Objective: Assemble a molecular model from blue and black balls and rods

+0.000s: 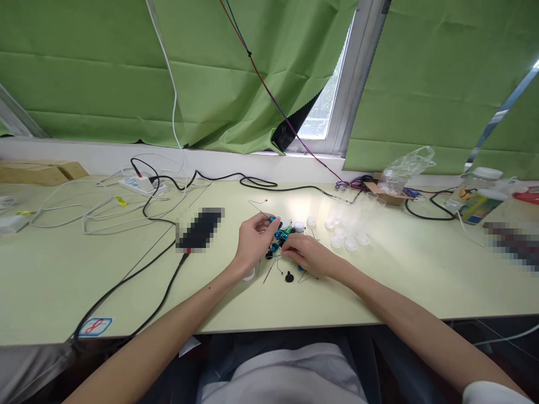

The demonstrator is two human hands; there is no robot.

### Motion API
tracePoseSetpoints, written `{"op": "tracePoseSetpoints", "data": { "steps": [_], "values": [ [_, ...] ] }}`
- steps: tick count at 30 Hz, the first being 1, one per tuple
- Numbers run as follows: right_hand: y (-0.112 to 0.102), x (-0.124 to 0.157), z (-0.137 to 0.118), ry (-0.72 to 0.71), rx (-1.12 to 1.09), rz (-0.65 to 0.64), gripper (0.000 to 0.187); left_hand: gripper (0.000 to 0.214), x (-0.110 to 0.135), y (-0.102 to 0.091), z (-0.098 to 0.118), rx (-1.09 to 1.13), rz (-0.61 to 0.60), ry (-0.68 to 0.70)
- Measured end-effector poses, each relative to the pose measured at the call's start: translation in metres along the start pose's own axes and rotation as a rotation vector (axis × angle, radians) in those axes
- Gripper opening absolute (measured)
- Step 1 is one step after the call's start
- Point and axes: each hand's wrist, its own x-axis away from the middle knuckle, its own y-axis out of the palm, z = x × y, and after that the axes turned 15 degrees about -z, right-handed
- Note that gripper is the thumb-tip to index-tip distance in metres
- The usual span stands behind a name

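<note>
Pinched between the fingertips of my left hand point(256, 240) is a small blue part point(273, 219), with a thin bent wire point(257, 207) sticking out beyond the fingers. My right hand point(309, 253) is closed, its fingertips down at a pile of small blue and black parts point(281, 234); whatever they grip is hidden. A black disc-shaped piece with a short stem point(289, 276) lies on the table below the hands. Thin metal wires point(270, 269) are scattered around it. Behind the pile stand small white round caps point(298, 226).
Clear plastic cups point(351, 243) cluster right of my hands. A blurred dark phone-like object point(201, 229) with a black cable lies to the left. White cords and a power strip point(141, 184) are at the back left. A cardboard box point(386, 193) and a bottle point(480, 205) stand at the back right.
</note>
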Motion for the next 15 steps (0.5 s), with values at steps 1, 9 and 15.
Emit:
{"op": "tracePoseSetpoints", "data": {
  "steps": [1,9,15],
  "values": [
    [0.0,0.0,0.0,0.007,-0.015,0.012,0.018,0.031,0.0001,0.0,0.0003,0.005,0.001,0.002],
    [-0.0041,-0.0006,0.0008,0.055,-0.129,0.146,0.014,0.03,-0.0008,-0.0011,0.0026,-0.003,0.027,0.023],
    [-0.0088,-0.0005,0.008,0.128,-0.248,0.273,0.015,0.03,0.0004,-0.0013,0.0024,-0.014,0.027,0.008]
  ]
}}
